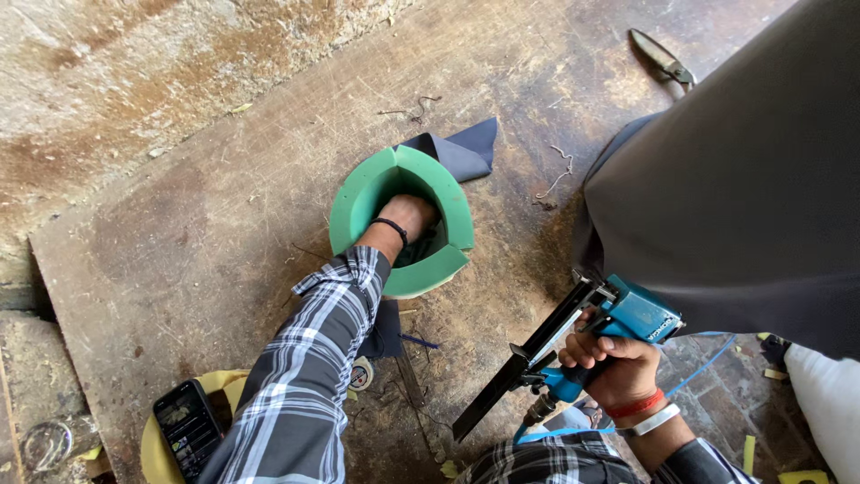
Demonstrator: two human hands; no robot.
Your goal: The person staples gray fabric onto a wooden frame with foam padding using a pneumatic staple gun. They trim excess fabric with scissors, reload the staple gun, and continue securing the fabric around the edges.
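Green foam ring stands on the worn board with the left hand sunk inside it, grip hidden, while the right hand, fist closed round the blue staple gun, waits down-right, its long nose angling away down-left.

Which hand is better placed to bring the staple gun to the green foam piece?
The right hand, most likely. It already grips the blue staple gun, whose nose points down at the board near the green foam piece. The left hand is inside the foam, apparently pressing it down, so it is occupied.
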